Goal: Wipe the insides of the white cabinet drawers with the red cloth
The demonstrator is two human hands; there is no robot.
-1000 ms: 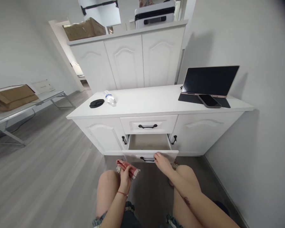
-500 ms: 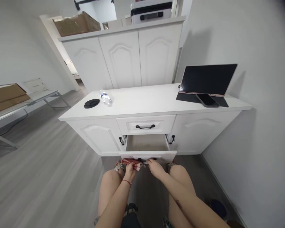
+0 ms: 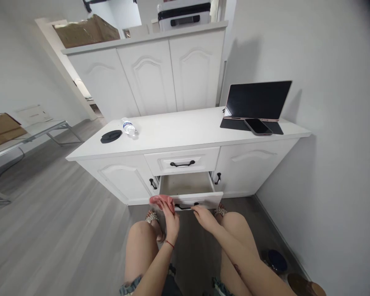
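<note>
My left hand (image 3: 171, 218) is closed on a folded pink cloth (image 3: 161, 200), held up at the left front corner of the open lower drawer (image 3: 187, 188). The drawer belongs to a low white cabinet (image 3: 185, 135), and its inside looks bare. My right hand (image 3: 203, 216) rests just below the drawer front, near its black handle (image 3: 186, 206), fingers bent and close together; I see nothing in them. Both my bare knees fill the bottom of the view.
On the cabinet top lie a black lid (image 3: 111, 136), a water bottle (image 3: 128, 126), a tablet (image 3: 256, 100) on its stand and a phone (image 3: 258, 126). A tall white cupboard (image 3: 148, 74) stands behind. A glass table (image 3: 21, 135) is at left, a wall at right.
My left hand has lifted the pink cloth from knee height up to the drawer's left front corner. My right hand dropped from the drawer front to just below it.
</note>
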